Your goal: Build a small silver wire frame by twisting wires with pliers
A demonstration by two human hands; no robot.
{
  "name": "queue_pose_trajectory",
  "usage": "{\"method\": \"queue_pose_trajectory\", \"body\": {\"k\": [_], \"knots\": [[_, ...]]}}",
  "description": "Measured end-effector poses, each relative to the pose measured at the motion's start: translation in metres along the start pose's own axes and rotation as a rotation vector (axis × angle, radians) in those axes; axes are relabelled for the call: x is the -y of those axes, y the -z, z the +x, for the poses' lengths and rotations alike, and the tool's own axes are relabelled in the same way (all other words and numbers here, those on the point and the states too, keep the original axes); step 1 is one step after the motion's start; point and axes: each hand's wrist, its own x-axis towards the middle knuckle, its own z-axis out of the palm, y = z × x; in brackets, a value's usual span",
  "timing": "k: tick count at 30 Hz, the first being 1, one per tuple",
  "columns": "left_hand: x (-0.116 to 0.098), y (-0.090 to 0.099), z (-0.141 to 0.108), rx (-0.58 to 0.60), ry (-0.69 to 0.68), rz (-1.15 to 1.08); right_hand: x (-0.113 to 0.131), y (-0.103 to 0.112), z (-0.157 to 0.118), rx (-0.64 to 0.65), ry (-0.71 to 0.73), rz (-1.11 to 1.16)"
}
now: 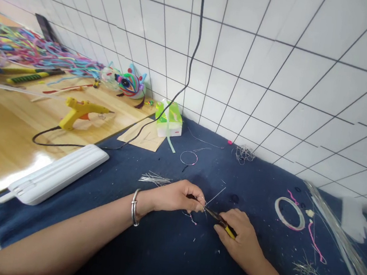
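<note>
My left hand (181,196), with a silver bangle (134,207) at the wrist, pinches a thin wire (215,196) between thumb and fingers above the dark blue cloth. Yellow-handled pliers (227,229) are gripped in my right hand (240,233), their dark jaws pointing left and meeting the wire at my left fingertips. Whether the jaws are fully closed is too small to tell. Just below my left fingers lies a small pink and white twisted piece (192,219). A bundle of short wires (155,178) rests behind my left wrist.
Left, a wooden table (0,133) bears a yellow glue gun (76,113) and colourful strands (46,54). A white power bank (58,173), green tissue pack (169,120), wire ring (189,158), tape roll (290,213) and long wires (341,239) surround my hands. A black cable (193,58) hangs before the tiled wall.
</note>
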Motion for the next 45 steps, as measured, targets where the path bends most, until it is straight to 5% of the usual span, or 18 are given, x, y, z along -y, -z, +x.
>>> {"method": "queue_pose_trajectory", "body": {"k": [30,37,45], "knots": [[0.007,-0.001,0.0,0.105,-0.052,-0.291,-0.003,0.0,0.004,0.083,0.049,-0.003],[0.011,0.0,0.002,0.067,-0.057,-0.341,-0.004,-0.001,0.001,0.03,0.016,-0.017],[0.016,-0.002,0.004,-0.032,-0.128,-0.395,-0.005,-0.005,-0.002,-0.194,0.006,-0.049]]}}
